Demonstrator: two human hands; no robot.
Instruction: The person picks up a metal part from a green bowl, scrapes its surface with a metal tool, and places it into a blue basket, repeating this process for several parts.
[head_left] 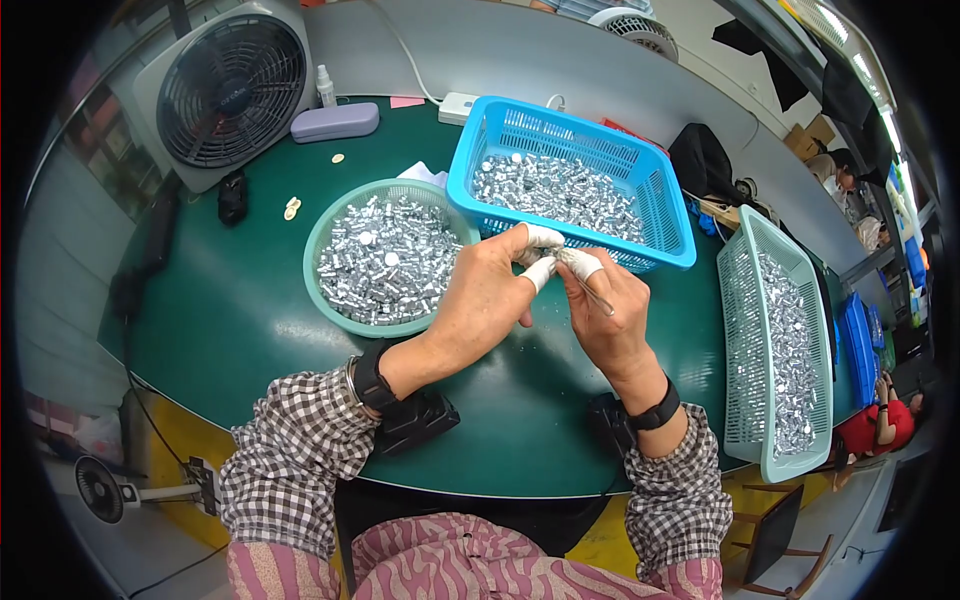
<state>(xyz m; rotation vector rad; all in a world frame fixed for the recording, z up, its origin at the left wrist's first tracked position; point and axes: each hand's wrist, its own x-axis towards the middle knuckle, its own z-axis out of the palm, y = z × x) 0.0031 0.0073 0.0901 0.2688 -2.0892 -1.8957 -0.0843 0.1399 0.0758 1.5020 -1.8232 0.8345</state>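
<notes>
My left hand point(482, 292) and my right hand point(618, 318) meet just in front of the blue basket point(683, 235), with white coverings on some fingertips. Between the left thumb and finger is a small metal part point(549, 254), mostly hidden by the fingers. A thin silvery tool point(600, 301), which looks like tweezers, is pinched in my right hand, its tip at the part. Beside my left hand stands a round pale green basket point(312, 262) full of small silvery cylindrical parts point(385, 245). The blue basket holds similar metal parts point(560, 195).
A long pale green basket point(738, 350) of metal parts stands at the right. Toward the back left are a box fan point(235, 90), a lilac case point(335, 121) and a spray bottle point(326, 86). A black bag point(705, 165) sits behind the blue basket. People work at far right.
</notes>
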